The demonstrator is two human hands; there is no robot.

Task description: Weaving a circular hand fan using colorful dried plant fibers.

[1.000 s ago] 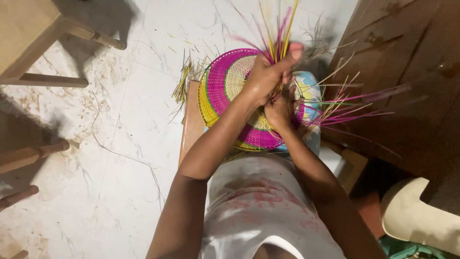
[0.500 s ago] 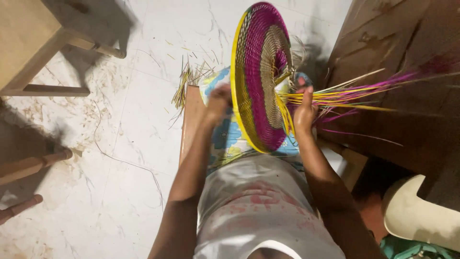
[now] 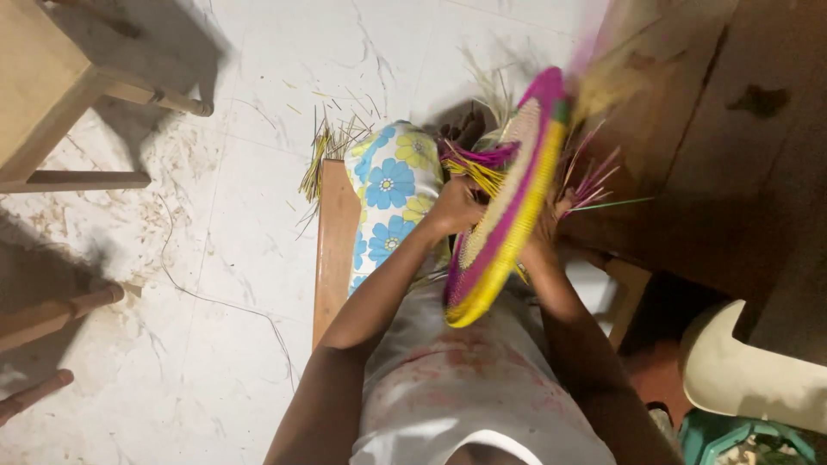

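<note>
I hold a round woven disc (image 3: 504, 211) of stiff coiled straw, banded magenta, yellow and pale natural fibre, with a small green patch at its top edge. It stands on edge over my lap, seen almost edge-on; its long axis runs from lower left near my body to upper right toward the dark wooden furniture (image 3: 732, 146). Loose unwoven strands, pink, yellow and green, bristle out from its far side and from the rim by my fingers.

My left hand (image 3: 455, 207) reaches forward with the forearm angled up from the elbow, its grip closed on the disc's left face, where a tuft of magenta and yellow strands sticks out. My right hand (image 3: 547, 226) is mostly hidden behind the disc; it touches the back, but I cannot tell whether its grip is closed.

Beneath lies a cushion (image 3: 392, 185) of smooth fabric printed with blue and yellow flowers, resting on a wooden bench (image 3: 334, 241). Dry straw scraps (image 3: 323, 155) litter the white marbled floor (image 3: 215, 258).
</note>
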